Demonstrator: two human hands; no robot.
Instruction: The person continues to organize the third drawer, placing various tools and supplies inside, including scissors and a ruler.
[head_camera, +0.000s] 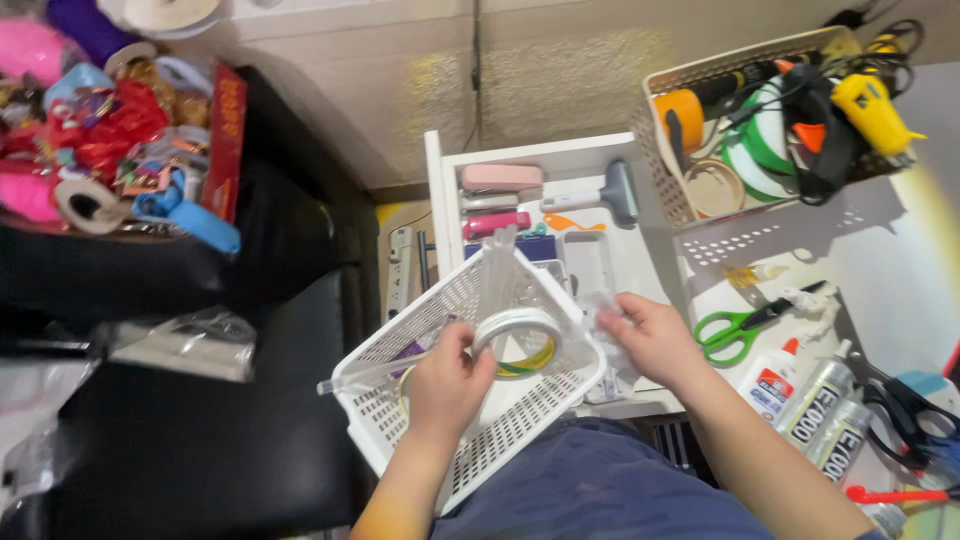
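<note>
Two hands are at work over a white perforated basket (520, 410) that rests tilted on my lap, near the middle of the view. My left hand (447, 385) is inside it, fingers curled around a roll of white tape (518, 328), which sits against the basket's far-right wall with a second, yellowish roll (530, 362) just beneath it. My right hand (655, 338) is at the basket's right rim, closed on a crumpled bit of clear plastic (605, 305) (I cannot tell whether it also grips the rim itself). Beyond the basket lies an open white drawer (600, 250) holding a pink stapler (500, 177), a grey-headed scraper (610, 192) and smaller items, mostly lined up in order. Far right, a beige basket (672, 185) is crowded with a yellow glue gun (872, 105), green tape rolls (765, 150) and cables. On the white table (900, 260) to the right lie green-handled scissors (740, 328), a white glue bottle (772, 378) and two grey adhesive tubes (825, 415). Far left, a heap of ribbons (100, 130) sits on a black surface. Judging by this, the sorting looks about midway: the drawer appears arranged, the lap basket holds only a few things, and the loose table items seem not yet dealt with.
</note>
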